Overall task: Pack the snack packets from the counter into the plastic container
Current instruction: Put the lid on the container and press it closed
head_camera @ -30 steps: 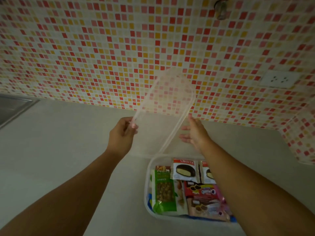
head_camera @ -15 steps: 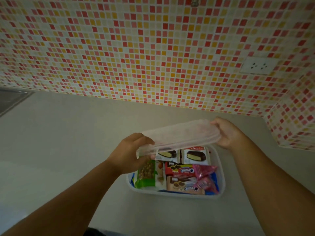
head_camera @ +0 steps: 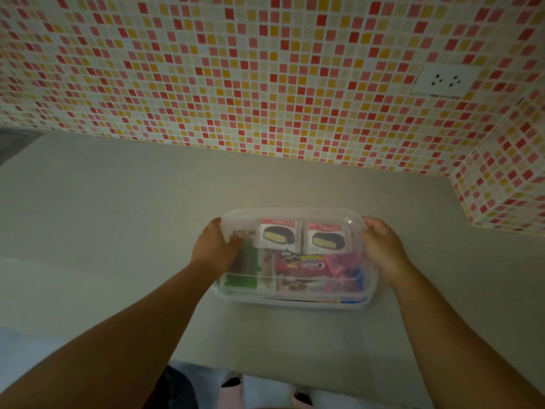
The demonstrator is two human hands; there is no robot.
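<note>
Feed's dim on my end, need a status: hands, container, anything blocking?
Left hand and right hand grip the clear lid at its ends. Lid lies over the packed plastic container; seal unconfirmed. Nothing in the way.

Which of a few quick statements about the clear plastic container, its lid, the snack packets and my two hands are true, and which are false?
1. The translucent plastic lid lies over the clear plastic container. True.
2. The left hand lies flat on the grey counter, away from the container. False: it holds the lid's left end.
3. The right hand is at the lid's right end. True.
4. Two white chocolate-pie packets show through the lid at the far side. True.
5. The green snack packet lies outside on the counter. False: it is inside, at the left.
</note>
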